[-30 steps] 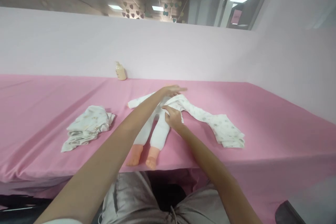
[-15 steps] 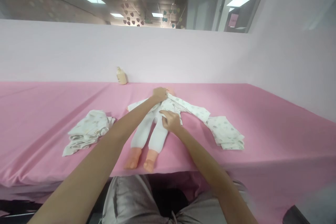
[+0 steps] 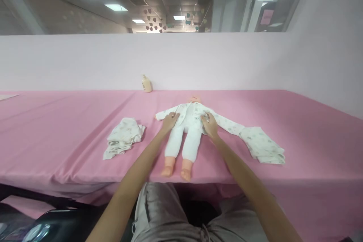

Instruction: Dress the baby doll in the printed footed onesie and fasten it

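Observation:
A baby doll (image 3: 185, 140) lies on its back on the pink table (image 3: 56, 132), feet toward me at the near edge. It wears white trousers and a white printed top (image 3: 190, 112). My left hand (image 3: 169, 122) lies flat on the top at the doll's left side, near the sleeve, fingers stretched out. At the doll's other side my right hand (image 3: 210, 124) rests on the top, fingers bent onto the cloth. The top's right sleeve runs out toward a crumpled printed garment (image 3: 262, 144).
A second crumpled printed cloth (image 3: 123, 138) lies left of the doll. A small cream bottle (image 3: 146, 84) stands at the back against the pale partition wall (image 3: 85, 60). A dark seat (image 3: 53, 223) shows at the lower left, below the table edge.
Both hands have drawn back from near the doll's neck to its sides. The top now lies spread over the chest, and the doll's head shows. The camera has shifted left.

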Tool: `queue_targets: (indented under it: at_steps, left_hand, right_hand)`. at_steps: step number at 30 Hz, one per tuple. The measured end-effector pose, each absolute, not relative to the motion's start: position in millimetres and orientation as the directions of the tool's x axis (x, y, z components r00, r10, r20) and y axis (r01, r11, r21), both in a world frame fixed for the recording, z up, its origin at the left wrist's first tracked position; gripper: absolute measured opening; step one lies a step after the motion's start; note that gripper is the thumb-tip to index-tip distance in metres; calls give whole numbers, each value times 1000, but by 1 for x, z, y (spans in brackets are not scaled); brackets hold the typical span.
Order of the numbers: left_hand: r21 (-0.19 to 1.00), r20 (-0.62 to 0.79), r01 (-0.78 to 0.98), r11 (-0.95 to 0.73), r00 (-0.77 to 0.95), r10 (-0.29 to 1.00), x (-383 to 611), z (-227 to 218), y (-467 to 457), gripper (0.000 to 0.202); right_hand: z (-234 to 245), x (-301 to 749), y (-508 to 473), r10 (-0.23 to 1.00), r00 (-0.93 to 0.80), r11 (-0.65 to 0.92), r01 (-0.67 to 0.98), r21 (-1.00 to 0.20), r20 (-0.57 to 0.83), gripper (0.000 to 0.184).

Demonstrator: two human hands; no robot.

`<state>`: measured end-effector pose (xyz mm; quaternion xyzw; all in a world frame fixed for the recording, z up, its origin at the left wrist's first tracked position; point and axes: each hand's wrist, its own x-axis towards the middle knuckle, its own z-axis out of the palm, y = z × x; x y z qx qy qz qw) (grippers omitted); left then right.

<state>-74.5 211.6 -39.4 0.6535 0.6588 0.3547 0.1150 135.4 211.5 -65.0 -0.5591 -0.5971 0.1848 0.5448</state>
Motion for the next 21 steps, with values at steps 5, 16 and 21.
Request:
queue_targets:
  at_steps: [5,16,21]
  left_hand:
    - [654,328,722,-223,-5,945,-84,-42,199,36]
    - [396,532,888,-235,-13,847,-65,-25,172,28]
    - [431,410,765,-479,307,859,-50,-29,165,75]
  right_hand:
    - [-55,117,215,938,-22,318,453,-833,346,63]
    - [-6,101,210,918,-181,361,748,-556,352,28]
    - [-6,76,230,923,-74,291,777,-558,378,10]
